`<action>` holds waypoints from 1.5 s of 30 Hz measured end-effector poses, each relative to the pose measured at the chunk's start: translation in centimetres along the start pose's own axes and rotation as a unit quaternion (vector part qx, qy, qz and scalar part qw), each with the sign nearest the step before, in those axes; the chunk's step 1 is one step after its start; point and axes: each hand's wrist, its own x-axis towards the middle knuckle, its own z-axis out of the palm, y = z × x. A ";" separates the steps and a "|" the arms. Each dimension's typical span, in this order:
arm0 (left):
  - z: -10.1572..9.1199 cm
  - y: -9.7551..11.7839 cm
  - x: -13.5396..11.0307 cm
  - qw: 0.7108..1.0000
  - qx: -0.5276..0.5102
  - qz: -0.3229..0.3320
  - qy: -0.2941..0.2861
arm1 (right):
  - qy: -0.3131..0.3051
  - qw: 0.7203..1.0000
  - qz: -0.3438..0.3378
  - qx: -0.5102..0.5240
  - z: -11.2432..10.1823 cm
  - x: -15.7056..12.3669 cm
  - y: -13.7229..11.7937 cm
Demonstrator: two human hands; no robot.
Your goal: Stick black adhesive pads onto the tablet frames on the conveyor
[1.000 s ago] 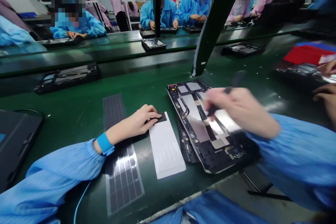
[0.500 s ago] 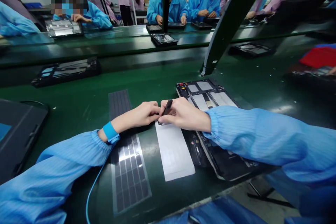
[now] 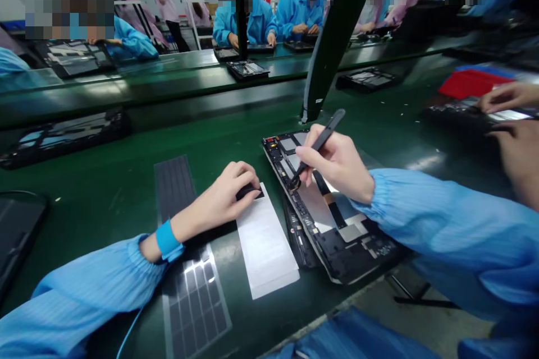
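Observation:
My right hand (image 3: pixel 339 157) grips black tweezers (image 3: pixel 322 137) like a pen. Their tips are down at the left side of an opened tablet (image 3: pixel 357 261), whose inner parts show; whether they pinch anything I cannot tell. My left hand (image 3: pixel 233 190), with a blue wrist strap (image 3: pixel 168 240), is closed at the far end of a white paper strip (image 3: pixel 267 252). A small black piece (image 3: pixel 248 192) shows under its fingers, its kind unclear. Left of the paper, partly under my left forearm, lies a clear sheet of dark rectangular stickers (image 3: pixel 197 297).
Another dark device part (image 3: pixel 301 235) lies partly under the tablet. A slanted dark post (image 3: pixel 326 50) rises behind it. More opened devices (image 3: pixel 67 134) lie on the green bench (image 3: pixel 202 134). At the right, another person's hands (image 3: pixel 516 140) work near a red bin (image 3: pixel 471 84).
My right hand has moved right with the tweezers, from beside my left hand at the paper's top to over the tablet. My left hand stays at the paper. The camera view has shifted right.

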 end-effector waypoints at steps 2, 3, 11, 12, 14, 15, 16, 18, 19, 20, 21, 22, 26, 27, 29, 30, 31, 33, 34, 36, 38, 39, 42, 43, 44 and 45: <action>0.7 1.4 0.5 0.997 -0.044 0.011 0.058 | 0.019 1.000 0.002 0.004 0.0 -0.8 1.1; 1.1 1.9 0.7 0.995 -0.063 0.019 0.078 | 0.021 1.000 0.001 0.002 0.1 -1.0 1.5; 2.3 2.4 0.7 0.987 -0.128 0.053 0.076 | 0.016 0.999 -0.029 -0.031 0.7 -1.5 1.7; 2.3 2.4 0.6 0.987 -0.130 0.056 0.075 | 0.014 0.999 -0.036 -0.036 0.6 -1.5 1.7; 2.3 2.3 0.7 0.986 -0.135 0.064 0.075 | 0.012 0.997 -0.061 -0.043 0.6 -1.4 1.7; 2.4 2.3 0.7 0.985 -0.137 0.068 0.076 | 0.012 0.996 -0.079 -0.047 0.6 -1.3 1.8; 2.4 2.3 0.7 0.985 -0.137 0.071 0.075 | 0.013 0.994 -0.098 -0.055 0.6 -1.3 1.8; 2.4 2.4 0.7 0.986 -0.132 0.075 0.073 | 0.022 0.986 -0.142 -0.088 0.7 -1.2 1.8; 2.5 2.4 0.7 0.987 -0.127 0.074 0.070 | 0.028 0.979 -0.168 -0.111 0.7 -1.2 1.8; 2.5 2.5 0.7 0.988 -0.122 0.074 0.067 | 0.032 0.970 -0.200 -0.134 0.8 -1.3 1.8; 2.5 2.5 0.6 0.988 -0.117 0.075 0.064 | 0.030 0.959 -0.237 -0.152 0.8 -1.4 1.8; 2.5 2.5 0.6 0.989 -0.113 0.076 0.060 | 0.020 0.946 -0.277 -0.169 0.8 -1.5 1.8; 2.5 2.2 0.6 0.989 -0.113 0.083 0.050 | -0.049 0.907 -0.360 -0.212 0.9 -2.1 2.0; 2.5 2.2 0.7 0.989 -0.110 0.085 0.049 | -0.044 0.913 -0.352 -0.203 0.9 -2.2 2.2; 2.5 2.4 0.8 0.991 -0.079 0.104 0.040 | 0.004 0.936 -0.314 -0.157 0.6 -2.2 2.3; 2.5 2.7 0.9 0.991 -0.044 0.123 0.030 | 0.040 0.947 -0.292 -0.129 0.4 -2.0 2.2; 2.5 3.2 0.9 0.990 0.004 0.143 0.017 | 0.076 0.954 -0.269 -0.105 0.2 -1.8 2.0; 2.4 4.3 1.1 0.978 0.107 0.176 -0.014 | 0.123 0.964 -0.227 -0.063 -0.4 -1.0 1.1; 2.1 4.7 1.1 0.972 0.139 0.185 -0.029 | 0.125 0.969 -0.208 -0.046 -0.6 -0.4 0.3; 1.1 5.0 1.2 0.972 0.145 0.177 -0.053 | 0.095 0.978 -0.184 -0.031 -0.7 0.9 -1.6; -0.9 4.0 0.8 0.985 0.111 0.123 -0.054 | 0.032 0.982 -0.177 -0.056 0.2 2.3 -3.4; -2.1 3.0 0.4 0.991 0.099 0.073 -0.045 | -0.004 0.982 -0.176 -0.075 1.1 2.9 -4.1; -5.9 -0.9 -2.0 0.987 0.104 -0.109 -0.057 | -0.145 0.972 -0.154 -0.103 5.3 3.6 -4.8; -6.9 -2.2 -3.0 0.979 0.097 -0.156 -0.093 | -0.198 0.965 -0.137 -0.099 7.0 3.6 -4.6; -7.6 -3.4 -3.9 0.968 0.080 -0.197 -0.134 | -0.249 0.957 -0.117 -0.094 8.7 3.6 -4.2; -8.2 -4.4 -4.7 0.956 0.056 -0.227 -0.177 | -0.294 0.947 -0.098 -0.088 10.4 3.5 -3.7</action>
